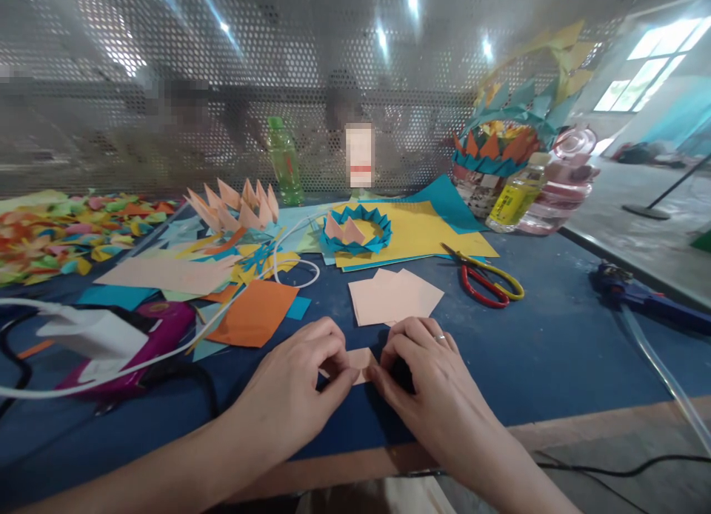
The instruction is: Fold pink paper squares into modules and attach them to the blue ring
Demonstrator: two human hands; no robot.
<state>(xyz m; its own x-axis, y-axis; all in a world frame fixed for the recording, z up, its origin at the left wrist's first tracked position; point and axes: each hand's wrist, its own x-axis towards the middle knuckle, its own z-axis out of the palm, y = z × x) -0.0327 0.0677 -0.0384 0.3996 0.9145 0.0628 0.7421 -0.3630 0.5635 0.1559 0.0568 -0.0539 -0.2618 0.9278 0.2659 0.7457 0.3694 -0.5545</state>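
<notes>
Head view: left hand [303, 373] and right hand [430, 366] are pinching the folded peach paper [363, 357], thumbs against fingers, one at each end. It's sitting toward the near side of the blue table [561, 344], just nearside of the peach sheets [394, 298]. Long axis is running left-right; fingers are hiding both ends, so tip direction is staying unclear.

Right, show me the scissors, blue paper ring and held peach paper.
Red-and-yellow-handled scissors [465, 261]: head view, handle base.
Blue paper ring [372, 246]: head view, front wall.
Held peach paper [364, 357]: head view, visible middle.
</notes>
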